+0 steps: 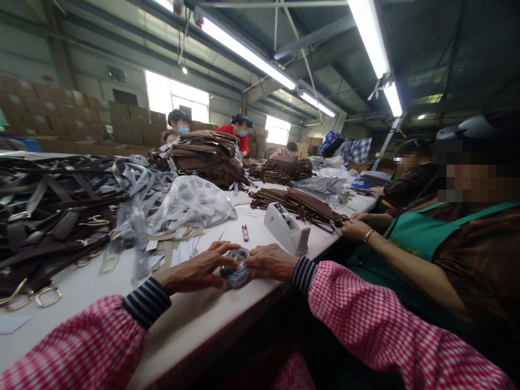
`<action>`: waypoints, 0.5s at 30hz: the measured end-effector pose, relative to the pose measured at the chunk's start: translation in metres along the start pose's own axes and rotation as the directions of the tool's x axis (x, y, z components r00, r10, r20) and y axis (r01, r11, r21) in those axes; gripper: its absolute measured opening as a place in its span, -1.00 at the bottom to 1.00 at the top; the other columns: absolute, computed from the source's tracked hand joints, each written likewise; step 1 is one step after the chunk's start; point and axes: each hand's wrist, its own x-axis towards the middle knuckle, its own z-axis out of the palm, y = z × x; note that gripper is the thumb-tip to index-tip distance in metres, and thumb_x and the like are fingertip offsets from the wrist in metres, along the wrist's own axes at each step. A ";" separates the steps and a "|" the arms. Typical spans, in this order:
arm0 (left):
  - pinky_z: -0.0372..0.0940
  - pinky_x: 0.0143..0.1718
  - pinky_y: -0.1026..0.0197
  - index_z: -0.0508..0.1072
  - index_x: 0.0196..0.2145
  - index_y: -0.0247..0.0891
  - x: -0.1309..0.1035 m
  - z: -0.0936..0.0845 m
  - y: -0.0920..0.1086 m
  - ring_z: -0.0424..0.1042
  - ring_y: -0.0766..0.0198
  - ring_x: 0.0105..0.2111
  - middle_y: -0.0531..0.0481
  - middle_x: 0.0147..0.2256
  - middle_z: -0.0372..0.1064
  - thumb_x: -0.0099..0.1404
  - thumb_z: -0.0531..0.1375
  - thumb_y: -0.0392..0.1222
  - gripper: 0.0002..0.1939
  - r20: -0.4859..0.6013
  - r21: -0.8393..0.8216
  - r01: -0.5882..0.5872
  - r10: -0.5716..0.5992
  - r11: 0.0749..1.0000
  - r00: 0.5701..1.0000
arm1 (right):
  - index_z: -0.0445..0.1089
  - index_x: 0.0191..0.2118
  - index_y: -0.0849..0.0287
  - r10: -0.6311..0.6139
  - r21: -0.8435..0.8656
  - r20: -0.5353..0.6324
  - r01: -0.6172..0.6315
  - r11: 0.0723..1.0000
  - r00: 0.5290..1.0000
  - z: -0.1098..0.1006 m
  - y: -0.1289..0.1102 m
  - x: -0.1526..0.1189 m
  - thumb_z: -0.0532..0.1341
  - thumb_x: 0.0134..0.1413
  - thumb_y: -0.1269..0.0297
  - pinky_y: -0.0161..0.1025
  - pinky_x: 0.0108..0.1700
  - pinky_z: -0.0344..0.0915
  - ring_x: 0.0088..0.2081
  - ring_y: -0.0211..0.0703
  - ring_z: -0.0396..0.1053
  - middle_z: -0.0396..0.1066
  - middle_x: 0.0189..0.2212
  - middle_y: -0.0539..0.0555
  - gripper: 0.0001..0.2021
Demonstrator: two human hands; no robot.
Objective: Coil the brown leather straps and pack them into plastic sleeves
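A coiled strap wrapped in clear plastic (236,272) lies at the table's front edge between both hands. My left hand (199,269) grips it from the left, thumb in front and fingers reaching over the far side. From the right, my right hand (273,262) closes its fingers on the same coil. Just beyond the hands are small pink thread snips (245,233). A grey tape dispenser (286,227) stands behind my right hand. White and tan paper pieces (184,250) are scattered past my left hand.
Dark brown straps with gold buckles (52,216) heap up at left, beside a crumpled clear plastic bag (193,203). Brown bags (209,157) are stacked farther back, with more bags (294,203) behind the dispenser. A co-worker in a green apron (406,238) sits close at right.
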 end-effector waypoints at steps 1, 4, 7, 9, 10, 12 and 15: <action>0.09 0.31 -0.18 0.56 0.03 -0.02 0.000 0.002 0.002 0.04 -0.11 0.31 -0.05 0.34 0.10 0.28 0.33 -0.19 -0.65 -0.014 0.047 -0.001 0.002 0.999 1.000 | 0.50 0.00 0.09 0.014 -0.031 -0.012 -0.015 0.999 1.000 0.002 -0.004 0.000 0.25 0.32 0.11 -0.24 -0.19 0.22 -0.09 -0.05 0.46 0.52 -0.11 0.12 -0.75; 0.21 0.20 -0.21 0.55 0.01 -0.06 0.005 0.016 0.015 0.08 -0.17 0.26 -0.13 0.29 0.16 0.29 0.33 -0.11 -0.68 -0.153 0.183 0.019 0.009 0.983 0.988 | 0.51 -0.03 0.10 0.064 -0.078 -0.041 -0.067 0.995 0.997 0.009 -0.012 0.001 0.21 0.35 0.05 -0.23 -0.22 0.21 -0.14 -0.05 0.48 0.53 -0.14 0.13 -0.72; 0.29 0.10 -0.09 0.57 -0.03 -0.10 0.012 0.028 0.023 0.25 -0.04 0.08 -0.13 0.10 0.34 0.33 0.23 -0.26 -0.73 -0.238 0.190 0.029 0.017 0.981 0.971 | 0.49 0.01 0.13 0.065 -0.023 -0.045 -0.066 0.998 0.997 0.010 -0.009 -0.001 0.23 0.33 0.06 -0.22 -0.19 0.24 -0.12 -0.03 0.48 0.53 -0.12 0.13 -0.70; 0.30 0.08 -0.01 0.60 -0.15 -0.14 0.014 0.028 0.021 0.27 0.02 0.05 -0.11 0.05 0.36 0.30 0.21 -0.34 -0.77 -0.229 0.143 0.006 0.027 0.990 0.973 | 0.46 0.07 0.10 0.044 0.048 -0.020 -0.043 0.998 0.999 0.006 -0.001 -0.003 0.27 0.29 0.11 -0.21 -0.13 0.25 -0.07 -0.03 0.47 0.52 -0.07 0.12 -0.69; 0.29 0.09 0.01 0.60 -0.20 -0.15 0.015 0.026 0.017 0.26 0.03 0.06 -0.09 0.06 0.35 0.30 0.23 -0.35 -0.81 -0.215 0.121 -0.011 0.037 0.993 0.976 | 0.44 0.11 0.06 0.045 0.072 -0.003 -0.044 0.996 0.999 0.003 0.003 -0.004 0.29 0.27 0.15 -0.21 -0.11 0.25 -0.05 -0.03 0.46 0.51 -0.04 0.11 -0.67; 0.25 0.14 0.04 0.61 -0.22 -0.13 0.013 0.017 0.008 0.22 0.04 0.12 -0.06 0.09 0.32 0.28 0.26 -0.33 -0.83 -0.176 0.094 -0.040 0.056 0.995 0.983 | 0.43 0.14 -0.01 0.075 0.084 0.022 -0.077 0.994 0.997 -0.003 0.010 -0.005 0.31 0.25 0.22 -0.21 -0.09 0.25 -0.03 -0.04 0.45 0.51 -0.02 0.08 -0.64; 0.21 0.18 0.04 0.60 -0.17 -0.10 0.008 0.005 -0.003 0.20 0.05 0.16 -0.03 0.14 0.30 0.30 0.24 -0.35 -0.78 -0.117 0.108 -0.048 0.061 0.993 0.991 | 0.49 0.07 0.01 0.102 0.056 0.008 -0.102 0.993 0.995 -0.004 0.014 -0.002 0.27 0.29 0.24 -0.25 -0.13 0.22 -0.06 -0.07 0.45 0.51 -0.08 0.07 -0.74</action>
